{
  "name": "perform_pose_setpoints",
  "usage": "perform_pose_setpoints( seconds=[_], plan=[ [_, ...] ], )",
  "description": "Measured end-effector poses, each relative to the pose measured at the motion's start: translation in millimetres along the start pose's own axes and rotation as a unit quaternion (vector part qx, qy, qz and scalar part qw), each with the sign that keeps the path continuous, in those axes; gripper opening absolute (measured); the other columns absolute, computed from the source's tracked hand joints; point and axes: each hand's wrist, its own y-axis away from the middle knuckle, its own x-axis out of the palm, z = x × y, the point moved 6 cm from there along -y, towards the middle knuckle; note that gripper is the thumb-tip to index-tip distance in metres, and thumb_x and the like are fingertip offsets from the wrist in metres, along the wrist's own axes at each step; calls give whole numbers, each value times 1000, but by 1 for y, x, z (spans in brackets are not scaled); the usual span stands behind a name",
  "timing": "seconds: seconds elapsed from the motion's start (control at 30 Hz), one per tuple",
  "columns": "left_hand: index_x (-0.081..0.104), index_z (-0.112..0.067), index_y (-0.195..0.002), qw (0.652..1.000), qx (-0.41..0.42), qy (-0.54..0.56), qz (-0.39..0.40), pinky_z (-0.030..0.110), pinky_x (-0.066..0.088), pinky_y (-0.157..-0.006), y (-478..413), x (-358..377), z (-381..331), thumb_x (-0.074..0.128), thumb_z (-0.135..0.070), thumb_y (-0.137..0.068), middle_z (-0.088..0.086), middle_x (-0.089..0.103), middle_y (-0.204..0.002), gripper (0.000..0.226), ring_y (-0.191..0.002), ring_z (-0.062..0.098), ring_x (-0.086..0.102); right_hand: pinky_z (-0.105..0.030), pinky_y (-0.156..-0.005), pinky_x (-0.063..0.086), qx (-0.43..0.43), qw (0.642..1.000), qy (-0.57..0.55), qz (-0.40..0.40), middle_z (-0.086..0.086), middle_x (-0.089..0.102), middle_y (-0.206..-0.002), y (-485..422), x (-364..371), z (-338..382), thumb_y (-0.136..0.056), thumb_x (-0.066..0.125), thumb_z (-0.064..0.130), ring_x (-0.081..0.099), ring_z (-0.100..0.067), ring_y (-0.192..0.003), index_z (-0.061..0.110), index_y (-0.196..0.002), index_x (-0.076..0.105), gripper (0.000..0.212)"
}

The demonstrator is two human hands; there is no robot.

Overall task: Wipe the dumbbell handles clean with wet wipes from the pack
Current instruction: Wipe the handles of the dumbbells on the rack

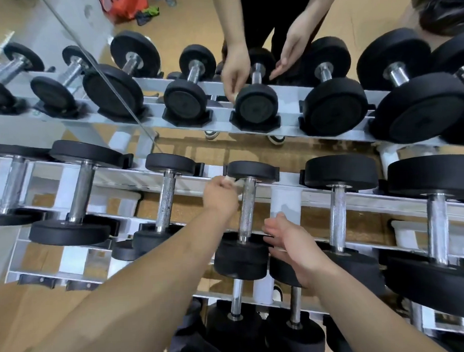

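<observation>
1. Forearms fill the near edge. The left hand reaches farthest, with its fingers curled round a bunched white wet wipe. It pinches the wipe against the far end of a dumbbell handle, just under the far head.
2. To the right, the right hand is spread with straight fingers, just beside the near head of that dumbbell. I cannot tell whether it touches the head.
3. Likely slips:
   - The wad is small, so a stroke down the rough, knurled handle may snag or tear it.
   - One pass on the facing side would probably leave the underside dirty.
   - With the right hand gripping nothing, the dumbbell may turn or shift in its cradle on the rack when the left hand bears down.
   - The right hand's fingers, lying between two close heads, could get nipped.
4. Counts, left to right:
   - Six handles show on the upper tier, and the wiped one is fourth.
   - Two more handles show on the tier below.
   - Two hands and one wipe are in view.
   - The mirror behind repeats the row and both hands.
5. The pack of wipes is not in view.
</observation>
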Motion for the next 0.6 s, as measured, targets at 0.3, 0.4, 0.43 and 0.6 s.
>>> perform_pose_setpoints(
  seconds=[0.3,0.4,0.43,0.6],
  plan=[
    [67,-16,-95,986,-24,-93,134,28,52,-67,3,19,36,41,-15,-102,6,69,-78,26,-67,20,62,-32,-104,43,40,999,22,-22,5,67,-123,-8,7,-14,-105,47,51,59,-11,-116,23,-122,67,38],
    [66,-7,-82,970,42,-189,148,22,49,-59,11,5,48,46,-9,-99,5,67,-73,26,-67,19,60,-26,-87,46,42,999,34,-2,0,68,-118,-2,12,-10,-107,42,49,62,-10,-105,23,-112,67,37],
    [65,-3,-80,961,66,-220,153,22,47,-58,14,1,46,47,-8,-98,6,66,-72,26,-67,19,58,-29,-92,47,37,998,47,2,-1,67,-117,-2,14,-8,-107,40,49,62,-13,-106,25,-107,66,35],
    [70,-9,-92,954,170,-201,147,25,54,-71,52,-14,34,46,-11,-102,6,73,-83,27,-74,12,66,-27,-80,49,22,1000,18,-11,-1,66,-106,1,15,-3,-110,34,49,61,-11,-91,25,-100,64,40]
  ],
)
